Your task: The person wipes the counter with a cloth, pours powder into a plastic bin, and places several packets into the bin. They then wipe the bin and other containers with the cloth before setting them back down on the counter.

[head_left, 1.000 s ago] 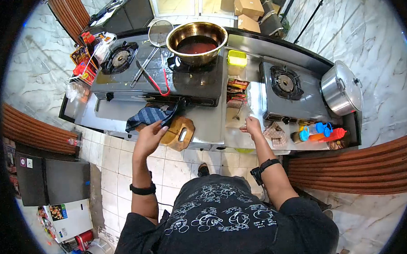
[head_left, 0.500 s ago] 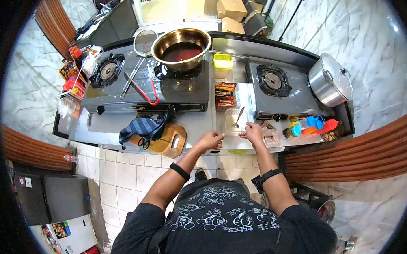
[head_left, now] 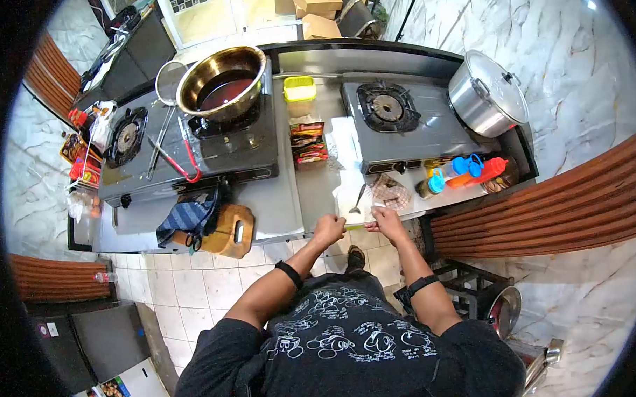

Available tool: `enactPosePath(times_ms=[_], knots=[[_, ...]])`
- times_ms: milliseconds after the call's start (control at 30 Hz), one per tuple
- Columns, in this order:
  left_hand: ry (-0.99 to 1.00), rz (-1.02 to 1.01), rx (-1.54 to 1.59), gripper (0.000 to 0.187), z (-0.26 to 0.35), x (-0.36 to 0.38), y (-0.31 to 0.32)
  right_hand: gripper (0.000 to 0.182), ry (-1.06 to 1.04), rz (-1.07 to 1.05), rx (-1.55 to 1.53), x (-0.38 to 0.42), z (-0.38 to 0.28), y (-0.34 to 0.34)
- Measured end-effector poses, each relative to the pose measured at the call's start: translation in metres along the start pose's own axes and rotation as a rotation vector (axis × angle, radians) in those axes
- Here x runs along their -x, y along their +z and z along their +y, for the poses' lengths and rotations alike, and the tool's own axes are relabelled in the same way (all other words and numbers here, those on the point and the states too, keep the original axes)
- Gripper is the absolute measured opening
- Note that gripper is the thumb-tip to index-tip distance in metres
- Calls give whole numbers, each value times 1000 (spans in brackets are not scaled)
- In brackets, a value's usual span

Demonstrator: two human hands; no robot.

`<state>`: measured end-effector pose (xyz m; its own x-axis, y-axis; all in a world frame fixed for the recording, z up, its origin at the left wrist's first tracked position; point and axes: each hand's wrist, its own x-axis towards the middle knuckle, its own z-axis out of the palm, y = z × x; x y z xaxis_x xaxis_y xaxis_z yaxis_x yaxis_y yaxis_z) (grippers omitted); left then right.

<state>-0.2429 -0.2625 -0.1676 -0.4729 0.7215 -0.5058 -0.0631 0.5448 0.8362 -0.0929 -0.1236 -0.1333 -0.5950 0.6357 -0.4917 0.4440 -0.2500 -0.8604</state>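
Note:
My left hand (head_left: 329, 230) is closed at the counter's front edge, thumb against the curled fingers. To its right, my right hand (head_left: 387, 223) is closed too, its thumb and fingertips pinched together. What either hand holds, if anything, is too small to make out. Between and just beyond them, a pale, see-through tray (head_left: 345, 203) rests on the counter with a dark spoon (head_left: 360, 197) in it. A checked cloth (head_left: 390, 191) is bunched to the right of the tray. Beyond the tray are red seasoning packets (head_left: 309, 142).
A brass pan (head_left: 221, 83) of dark liquid sits on the left stove, with red tongs (head_left: 190, 155) nearby. A large lidded pot (head_left: 487, 94) stands on the right. Squeeze bottles (head_left: 464, 172), a wooden board (head_left: 232, 231) and a blue cloth (head_left: 185, 218) lie along the front.
The view has shifted, so the counter sits further left in it. The tray and spoon now appear nearer my hands. Both hands remain closed and have moved slightly lower in the view.

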Motion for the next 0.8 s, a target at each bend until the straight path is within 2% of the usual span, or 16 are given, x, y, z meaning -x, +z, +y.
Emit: enactPosePath(times_ms=[67, 100, 133, 200, 233, 267, 333, 400, 467, 500, 533, 600, 667, 733, 800], knots=[[-38, 13, 18, 36, -2, -6, 4, 32, -15, 92, 6, -6, 5, -19], [-38, -7, 4, 35, -1, -7, 4, 32, -60, 109, 429, -13, 4, -36], [-42, -28, -9, 35, -1, -7, 4, 32, -60, 103, 424, -16, 9, -46], [-31, 16, -14, 35, -1, -6, 7, 33, -492, 335, 1149, -20, 14, -63], [-17, 54, -10, 36, 0, -6, 11, 33, -310, 193, 1060, -21, 5, -67], [-3, 92, -4, 36, 2, -8, 16, 33, -316, 188, 1059, -30, 12, -73], [-7, 135, 1, 37, 16, -2, 22, 31, -236, 37, 1219, -55, 28, -83], [-26, 119, -34, 37, 14, -8, 30, 32, -255, 87, 1199, -54, 21, -93], [-53, 127, -30, 38, 11, -15, 42, 29, -241, 110, 929, -45, 18, -108], [-21, 127, -83, 38, 16, -17, 48, 25, -384, 114, 860, -38, 16, -118], [11, 127, -136, 39, 23, -17, 53, 25, -383, 102, 867, -26, 7, -123], [-11, 125, -102, 38, 39, -16, 66, 24, -252, 120, 843, -2, -3, -134], [-3, 32, -108, 35, 56, -20, 77, 24, -300, 139, 853, 3, 12, -154], [6, 14, -139, 34, 65, -25, 93, 24, -162, 19, 877, 11, 15, -176], [5, -15, -132, 35, 73, -30, 107, 21, -206, 109, 929, 22, 13, -198]])
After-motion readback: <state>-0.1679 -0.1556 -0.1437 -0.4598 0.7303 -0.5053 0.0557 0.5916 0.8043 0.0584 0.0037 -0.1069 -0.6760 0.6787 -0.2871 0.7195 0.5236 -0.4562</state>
